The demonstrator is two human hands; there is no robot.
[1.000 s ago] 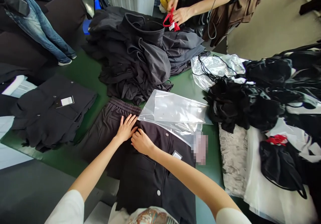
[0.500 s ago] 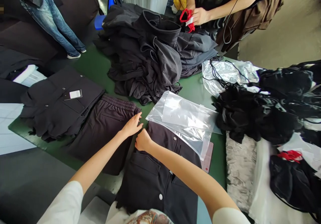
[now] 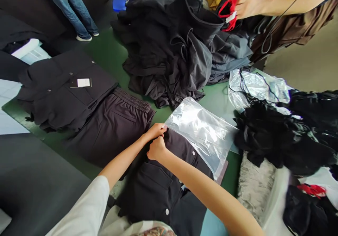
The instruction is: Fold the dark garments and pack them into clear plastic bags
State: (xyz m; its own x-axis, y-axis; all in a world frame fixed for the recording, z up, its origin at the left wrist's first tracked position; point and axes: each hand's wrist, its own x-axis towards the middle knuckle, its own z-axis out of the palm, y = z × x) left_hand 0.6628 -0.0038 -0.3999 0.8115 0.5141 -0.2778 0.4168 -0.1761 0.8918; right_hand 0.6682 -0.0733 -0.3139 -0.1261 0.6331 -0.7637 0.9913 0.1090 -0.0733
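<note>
A dark buttoned jacket (image 3: pixel 161 190) lies folded on the green table (image 3: pixel 105 58) right in front of me. A clear plastic bag (image 3: pixel 202 132) lies over its far right corner. My left hand (image 3: pixel 155 131) is closed, pinching the bag's near left corner. My right hand (image 3: pixel 157 148) sits just below it as a fist on the jacket's top edge, gripping the fabric. Dark brown trousers (image 3: pixel 111 125) with an elastic waistband lie flat to the left of the jacket.
A folded dark jacket with a white tag (image 3: pixel 83 82) lies at the left. A heap of dark garments (image 3: pixel 174 49) fills the far middle. Black clothes (image 3: pixel 280 137) and clear bags pile at the right. Another person's hand (image 3: pixel 246 6) holds something red across the table.
My left hand moved right off the trousers and closed on the bag's corner. My right hand stayed curled on the jacket's top edge. The view shifted, and the other person's hands moved right.
</note>
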